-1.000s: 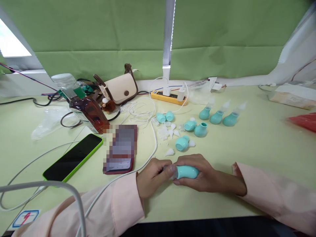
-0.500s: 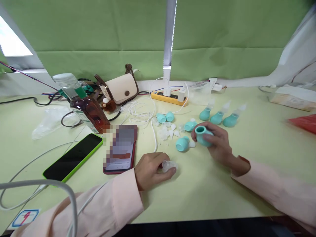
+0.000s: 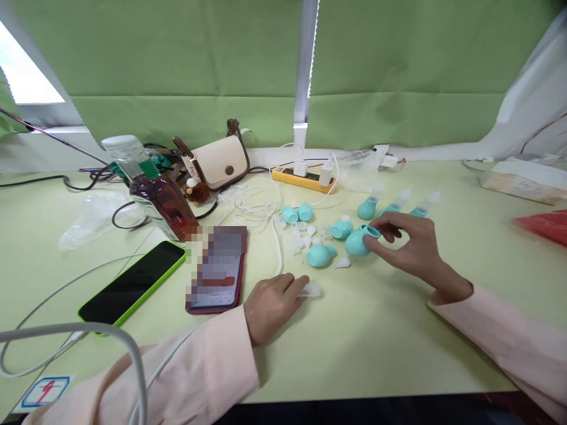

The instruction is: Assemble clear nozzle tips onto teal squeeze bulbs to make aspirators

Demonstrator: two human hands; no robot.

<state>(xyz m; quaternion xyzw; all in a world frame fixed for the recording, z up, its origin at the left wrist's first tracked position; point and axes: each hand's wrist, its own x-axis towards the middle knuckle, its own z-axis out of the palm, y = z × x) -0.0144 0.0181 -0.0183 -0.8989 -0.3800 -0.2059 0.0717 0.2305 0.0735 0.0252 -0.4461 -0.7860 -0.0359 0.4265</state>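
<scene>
My right hand (image 3: 411, 245) pinches a teal rubber bulb (image 3: 357, 242) by its open neck, the round end pointing down and left. Whether the bulb touches the table is hard to tell. My left hand (image 3: 275, 302) rests low on the table, its fingers closed on a small clear plastic tube (image 3: 312, 290), partly covered by the fingers. Left of the held bulb lies another teal bulb (image 3: 319, 256), with one more loose bulb (image 3: 340, 229) just behind. Two further teal bulbs (image 3: 290, 214) lie farther back. Behind my right hand stand three bulbs with clear tips (image 3: 367, 208), two partly hidden.
White and clear plastic pieces (image 3: 295, 242) are scattered among the bulbs. To the left are a green-edged phone (image 3: 133, 283), a red-cased phone (image 3: 217, 289) and an amber bottle (image 3: 162, 200). A handbag (image 3: 221, 162) and a yellow power strip (image 3: 283, 175) sit at the back, with loose cables.
My right hand has shifted its hold from around the bulb's body to its neck, tilting it and lowering it slightly left. My left fingers have moved over the clear tube, turning it flatter.
</scene>
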